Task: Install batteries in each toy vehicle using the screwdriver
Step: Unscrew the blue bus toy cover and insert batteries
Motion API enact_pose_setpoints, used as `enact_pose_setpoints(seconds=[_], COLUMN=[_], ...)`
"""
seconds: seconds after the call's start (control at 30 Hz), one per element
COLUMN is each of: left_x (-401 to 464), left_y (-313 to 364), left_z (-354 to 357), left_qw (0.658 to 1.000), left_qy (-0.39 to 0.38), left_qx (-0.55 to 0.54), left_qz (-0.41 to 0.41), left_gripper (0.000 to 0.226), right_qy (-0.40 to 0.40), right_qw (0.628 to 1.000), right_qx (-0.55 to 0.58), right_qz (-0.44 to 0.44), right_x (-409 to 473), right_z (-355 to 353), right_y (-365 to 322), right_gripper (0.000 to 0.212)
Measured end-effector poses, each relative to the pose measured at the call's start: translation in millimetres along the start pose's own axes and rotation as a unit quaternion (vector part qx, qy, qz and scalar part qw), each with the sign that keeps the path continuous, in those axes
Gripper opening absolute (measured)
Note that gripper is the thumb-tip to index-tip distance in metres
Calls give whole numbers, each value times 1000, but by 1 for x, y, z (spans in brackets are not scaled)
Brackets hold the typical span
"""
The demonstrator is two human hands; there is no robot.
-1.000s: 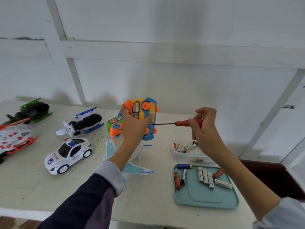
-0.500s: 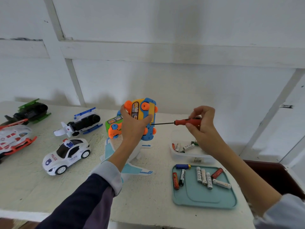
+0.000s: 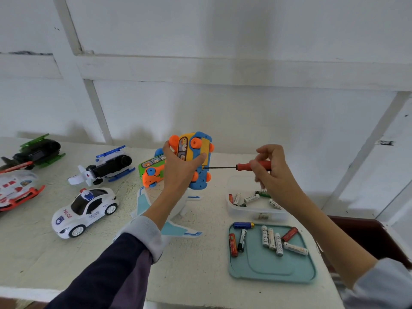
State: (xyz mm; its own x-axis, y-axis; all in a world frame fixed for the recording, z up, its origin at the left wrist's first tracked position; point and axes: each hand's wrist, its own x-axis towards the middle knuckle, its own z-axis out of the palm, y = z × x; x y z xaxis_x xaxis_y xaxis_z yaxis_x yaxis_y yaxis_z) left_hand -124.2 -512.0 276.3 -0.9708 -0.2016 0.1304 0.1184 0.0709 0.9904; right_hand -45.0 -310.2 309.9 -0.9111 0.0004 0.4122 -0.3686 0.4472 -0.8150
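Note:
My left hand (image 3: 179,172) grips a yellow and blue toy bus (image 3: 196,159) with orange wheels, held up on end above the table with its blue underside facing right. My right hand (image 3: 270,172) pinches the red handle of a screwdriver (image 3: 243,167). The thin black shaft lies level and its tip touches the bus's underside. Several loose batteries (image 3: 270,238) lie on a teal tray (image 3: 272,267). More batteries sit in a clear plastic tub (image 3: 256,211) behind the tray.
On the table stand a green and orange toy bus (image 3: 151,172), a white and blue toy plane (image 3: 178,228) under my left arm, a white police car (image 3: 85,211), a black and blue helicopter (image 3: 104,169), a black and green one (image 3: 35,152) and a red and white one (image 3: 15,190). A dark brown box (image 3: 370,238) sits at the right.
My right hand's fingers have shifted round the screwdriver handle while the tip stays on the bus. The left hand holds the bus in the same place.

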Motion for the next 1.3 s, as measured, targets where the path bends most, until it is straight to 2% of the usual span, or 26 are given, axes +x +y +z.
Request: enact_pose_setpoints(seconds=[0.1, 0.2, 0.37, 0.43, 0.5, 0.53, 0.57, 0.67, 0.77, 0.83, 0.9, 0.97, 1.03, 1.1, 1.2, 1.3], left_x=[1, -1, 1, 2, 1, 1, 2, 8, 8, 11, 20, 35, 51, 62, 83, 101], left_y=[1, 4, 3, 3, 2, 4, 4, 8, 15, 16, 20, 21, 23, 24, 15, 5], left_z=[2, 7, 20, 26, 31, 34, 35, 37, 34, 32, 28, 26, 28, 34, 49, 61], left_qw=[1000, 999, 999, 999, 999, 998, 997, 995, 993, 993, 999, 990, 961, 929, 874, 827], left_qy=[-13, -28, -27, -21, -21, -22, -23, -27, -37, -21, 16, 28, 19, 4, -17, -58], left_qx=[-12, -22, -20, -25, -36, -47, -59, -80, -99, -100, -19, 131, 270, 361, 464, 534], left_qz=[-10, -22, -19, -20, -28, -35, -43, -60, -60, -51, -22, 31, 59, 84, 140, 166], left_gripper=[103, 116, 99, 97, 92, 88, 82, 70, 99, 97, 90, 87, 90, 87, 90, 95], right_qy=[-1, 31, -3, 15, 28, 30, 24, -17, -38, -20, 2, 18, 27, 30, 15, -1], right_qw=[1000, 999, 1000, 1000, 999, 998, 998, 993, 978, 962, 941, 918, 890, 857, 814, 798], right_qx=[8, -20, 25, 8, -20, -26, -23, 38, 117, 176, 234, 287, 342, 401, 470, 486], right_qz=[-11, -9, -4, 10, 33, 44, 57, 110, 168, 209, 246, 273, 300, 322, 340, 357], right_x=[-1, 3, 2, 3, 4, 4, 4, 6, 8, 10, 12, 13, 15, 16, 15, 13], right_z=[-2, -6, -17, -22, -28, -31, -34, -41, -40, -37, -34, -30, -27, -22, -13, -2], right_y=[2, 4, 10, 14, 17, 20, 23, 24, 25, 27, 29, 31, 35, 39, 46, 53], right_gripper=[33, 20, 41, 32, 10, 8, 16, 29, 36, 38, 38, 36, 33, 30, 30, 30])
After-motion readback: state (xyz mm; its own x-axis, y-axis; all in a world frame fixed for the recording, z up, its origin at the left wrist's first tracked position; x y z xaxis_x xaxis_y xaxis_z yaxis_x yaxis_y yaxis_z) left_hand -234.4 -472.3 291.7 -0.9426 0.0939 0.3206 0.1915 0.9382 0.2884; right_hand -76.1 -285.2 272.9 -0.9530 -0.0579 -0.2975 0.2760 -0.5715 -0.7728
